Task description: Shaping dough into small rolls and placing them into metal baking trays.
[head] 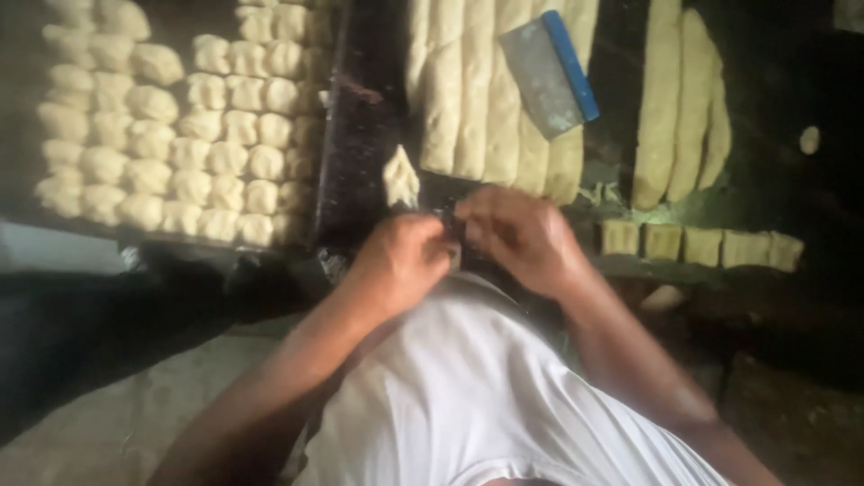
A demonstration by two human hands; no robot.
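The left hand (400,261) and the right hand (522,236) are brought together just above the white shirt (468,396), at the near edge of the dark work surface (360,135). The fingers of both are curled inward and pressed toward each other, apparently pinched on something small between them; what is gripped cannot be told, as that spot is dark and blurred. A single folded dough piece (401,177) stands at about 12 o'clock from the left hand, just beside it but apart from the fingers, seemingly kept within easy reach.

At 10 o'clock a tray (27,108) is filled with shaped dough pieces (189,153) in tight rows. Long dough strips (468,99) are laid side by side at 12 o'clock, with a metal scraper with a blue handle (551,74) resting on them, judged handy for cutting. More dough logs (684,99) lie at 2 o'clock, and cut square pieces (702,245) are lined up at 3 o'clock of the right hand.
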